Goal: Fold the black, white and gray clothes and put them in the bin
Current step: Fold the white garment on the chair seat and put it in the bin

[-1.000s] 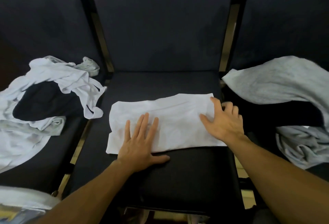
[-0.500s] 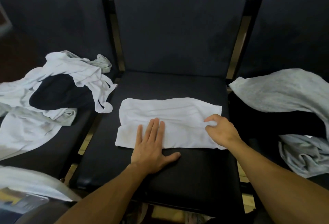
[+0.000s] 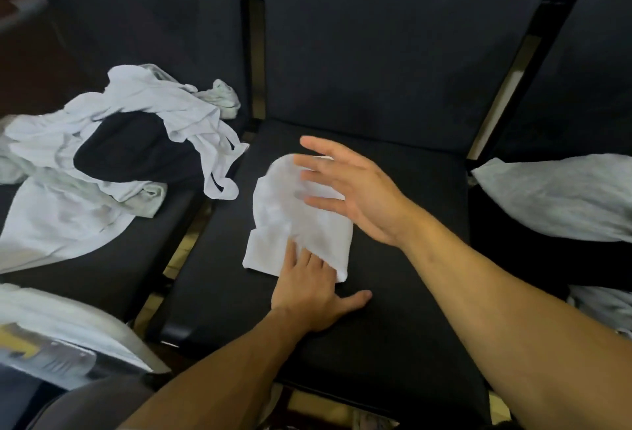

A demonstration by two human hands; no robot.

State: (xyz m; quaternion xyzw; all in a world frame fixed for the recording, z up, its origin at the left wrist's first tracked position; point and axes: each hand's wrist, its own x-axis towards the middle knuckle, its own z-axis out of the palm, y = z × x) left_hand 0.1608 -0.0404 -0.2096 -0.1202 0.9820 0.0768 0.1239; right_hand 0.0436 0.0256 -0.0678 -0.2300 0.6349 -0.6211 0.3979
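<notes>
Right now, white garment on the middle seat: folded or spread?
Folded: the white garment is doubled into a narrow stack, left hand pinning its near edge.

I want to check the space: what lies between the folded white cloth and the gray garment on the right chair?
Head view: only bare black seat, crossed by the right forearm.

On the middle chair seat (image 3: 393, 310), the left hand (image 3: 307, 296) presses flat on the folded white cloth (image 3: 273, 221), while the right hand (image 3: 355, 190) is open above it, fingers spread.
</notes>
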